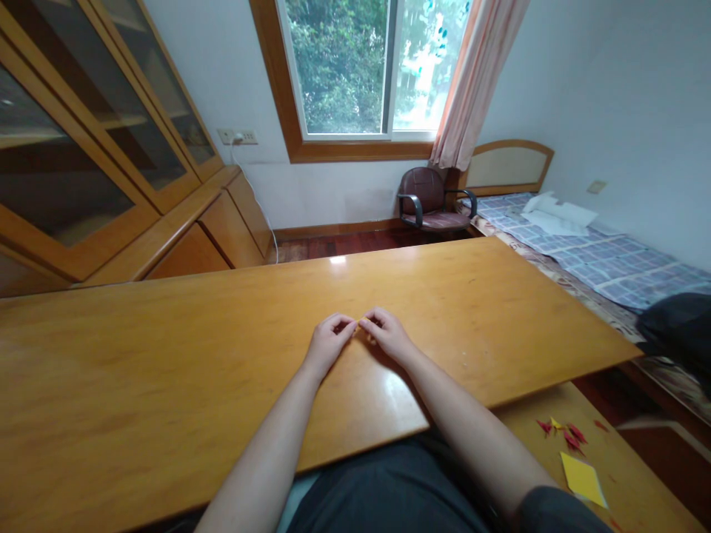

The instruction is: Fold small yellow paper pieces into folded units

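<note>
Over the middle of the wooden table [183, 348], my left hand [331, 339] and my right hand [385, 337] meet fingertip to fingertip. Both are closed in a pinch on a small yellow piece of paper [360, 321]. Only a sliver of it shows between the fingers, so its shape is hidden. Lower down on the right, a yellow paper stack [582, 477] lies on a lower wooden surface [533, 422]. Beside it are several small red folded paper pieces [574, 438] and a small yellow folded one [555, 423].
Glass-door cabinets [100, 111] line the left wall. Beyond the table stand a brown armchair [427, 196] and a window [355, 66] with a pink curtain [481, 81]. On the right are a bed [600, 252] with white sheets of paper [558, 215] and a black bag [678, 333].
</note>
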`<state>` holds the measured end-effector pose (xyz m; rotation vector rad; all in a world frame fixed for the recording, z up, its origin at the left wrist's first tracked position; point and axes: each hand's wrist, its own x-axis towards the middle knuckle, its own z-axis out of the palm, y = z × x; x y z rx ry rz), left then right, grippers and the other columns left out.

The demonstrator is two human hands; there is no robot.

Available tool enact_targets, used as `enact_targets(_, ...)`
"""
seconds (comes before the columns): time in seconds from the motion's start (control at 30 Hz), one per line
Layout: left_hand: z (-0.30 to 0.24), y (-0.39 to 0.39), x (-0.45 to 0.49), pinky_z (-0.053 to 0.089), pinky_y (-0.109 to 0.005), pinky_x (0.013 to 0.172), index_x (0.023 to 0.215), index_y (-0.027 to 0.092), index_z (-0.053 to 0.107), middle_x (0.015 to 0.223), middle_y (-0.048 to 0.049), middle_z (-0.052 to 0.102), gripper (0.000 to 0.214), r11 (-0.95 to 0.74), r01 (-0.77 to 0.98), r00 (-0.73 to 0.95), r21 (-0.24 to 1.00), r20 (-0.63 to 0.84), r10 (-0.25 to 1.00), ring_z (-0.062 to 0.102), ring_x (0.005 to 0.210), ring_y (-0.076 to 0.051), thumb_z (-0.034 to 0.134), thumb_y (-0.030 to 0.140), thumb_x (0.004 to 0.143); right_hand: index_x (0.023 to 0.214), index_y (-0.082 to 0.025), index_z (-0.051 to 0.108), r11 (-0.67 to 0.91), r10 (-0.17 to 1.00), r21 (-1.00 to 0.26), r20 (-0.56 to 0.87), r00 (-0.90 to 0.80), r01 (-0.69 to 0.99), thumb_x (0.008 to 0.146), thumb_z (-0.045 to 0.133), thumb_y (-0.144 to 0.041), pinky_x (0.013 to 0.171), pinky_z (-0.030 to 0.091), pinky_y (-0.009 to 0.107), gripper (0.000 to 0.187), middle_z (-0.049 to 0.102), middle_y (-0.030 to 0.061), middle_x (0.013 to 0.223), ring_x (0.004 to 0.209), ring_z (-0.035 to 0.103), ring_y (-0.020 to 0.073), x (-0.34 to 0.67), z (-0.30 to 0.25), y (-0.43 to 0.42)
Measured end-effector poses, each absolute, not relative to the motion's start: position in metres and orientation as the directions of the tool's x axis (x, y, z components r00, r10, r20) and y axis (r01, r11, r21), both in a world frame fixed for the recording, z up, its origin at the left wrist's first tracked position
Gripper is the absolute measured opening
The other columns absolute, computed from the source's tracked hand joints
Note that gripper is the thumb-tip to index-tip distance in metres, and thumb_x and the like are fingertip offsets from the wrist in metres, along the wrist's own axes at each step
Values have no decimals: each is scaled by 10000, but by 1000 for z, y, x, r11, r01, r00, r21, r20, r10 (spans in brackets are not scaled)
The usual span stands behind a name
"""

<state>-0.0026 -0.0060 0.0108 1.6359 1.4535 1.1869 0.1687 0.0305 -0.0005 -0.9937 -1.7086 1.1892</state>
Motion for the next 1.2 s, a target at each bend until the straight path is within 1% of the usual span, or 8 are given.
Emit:
enact_targets(0.1,11,-6,-3,462,-251,675,747,176,672,718,-23,665,236,-191,407,-16,893,216,976,596,691,-156,591,380,836,802,-181,628,252,917,-955,184,-354,156,842,622,-414,597,433,241,237,602,3,703,661,552,137,169,-1,31)
enact_targets(0.23,12,-7,-2,463,-256,692,735,177,686,739,-30,681,212,-210,433,-9,876,237,971,610,714,-162,610,355,822,808,-176,645,247,918,-958,184,-352,145,826,637,-382,610,432,243,206,626,13,741,669,553,136,169,0,30)
enact_targets(0.37,15,-8,-2,467,-267,709,734,177,690,748,-34,683,205,-215,442,-1,871,240,971,617,730,-168,608,343,821,783,-177,640,270,916,-952,209,-342,142,837,616,-345,633,425,253,178,609,7,720,676,548,141,168,2,29)
enact_targets(0.53,16,-9,-2,471,-265,698,729,176,681,740,-34,680,204,-208,451,-21,868,244,970,615,717,-166,605,343,819,737,-180,628,345,909,-917,274,-313,200,865,569,-297,693,415,269,183,601,10,732,723,546,149,166,4,29)
enact_targets(0.73,14,-8,-2,469,-263,686,727,177,675,714,-26,672,214,-181,448,-48,875,226,973,609,694,-163,599,354,821,709,-191,590,344,917,-912,276,-289,222,863,549,-269,699,408,275,178,578,6,708,722,534,158,167,3,30)
enact_targets(0.97,13,-7,-2,466,-255,650,719,179,672,678,-16,663,227,-167,413,-63,895,211,976,595,646,-155,606,376,809,730,-190,606,349,918,-910,284,-277,224,876,550,-300,685,419,275,191,587,11,716,721,544,158,168,3,30)
enact_targets(1.2,13,-6,-3,463,-249,632,731,173,657,656,-3,642,238,-136,375,-85,917,180,980,585,627,-147,608,391,814,808,-188,632,256,934,-952,199,-296,167,892,559,-394,593,433,248,235,588,11,725,655,543,140,167,3,29)
